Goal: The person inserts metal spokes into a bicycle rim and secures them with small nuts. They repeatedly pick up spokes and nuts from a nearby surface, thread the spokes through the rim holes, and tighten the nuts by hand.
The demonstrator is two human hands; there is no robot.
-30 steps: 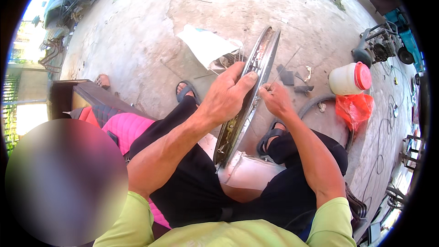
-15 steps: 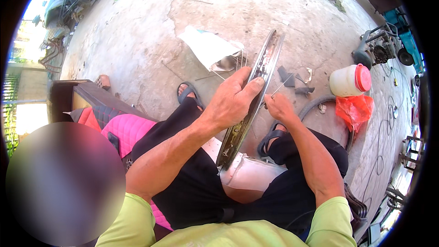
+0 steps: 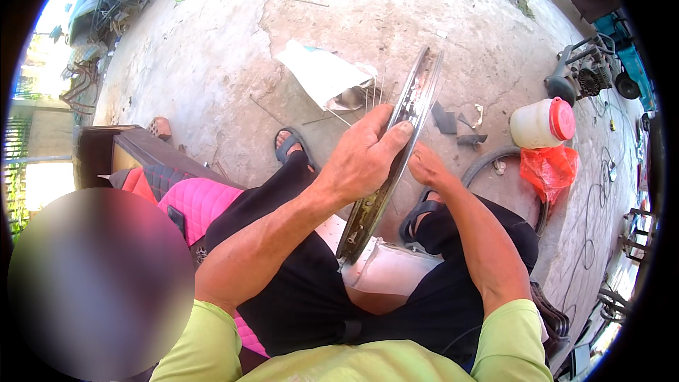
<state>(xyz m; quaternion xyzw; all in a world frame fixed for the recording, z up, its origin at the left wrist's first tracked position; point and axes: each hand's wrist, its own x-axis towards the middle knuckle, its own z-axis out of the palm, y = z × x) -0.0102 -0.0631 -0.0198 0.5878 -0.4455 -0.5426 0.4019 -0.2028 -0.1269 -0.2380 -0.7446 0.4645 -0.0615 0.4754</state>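
A metal wheel rim (image 3: 368, 213) is held upright on edge between my knees, its lower end by a pale cloth (image 3: 403, 269) across my lap. My left hand (image 3: 364, 154) is closed round its left side, thumb pressed on the edge. Several thin spokes (image 3: 373, 97) stick out beyond that hand. My right hand (image 3: 427, 165) is closed against the rim's right side; its fingertips are partly behind the rim, and what they pinch is hidden.
A white sack (image 3: 322, 74) and dark scraps (image 3: 444, 119) lie on the concrete ahead. On the right are a black tire (image 3: 488, 163), a white tub with a red lid (image 3: 537, 124) and a red plastic bag (image 3: 548, 173). A wooden box (image 3: 155, 155) stands left.
My right hand has moved in closer to the rim, and the thin metal rod it pinched no longer shows. The rim has tilted slightly; my left hand keeps its hold.
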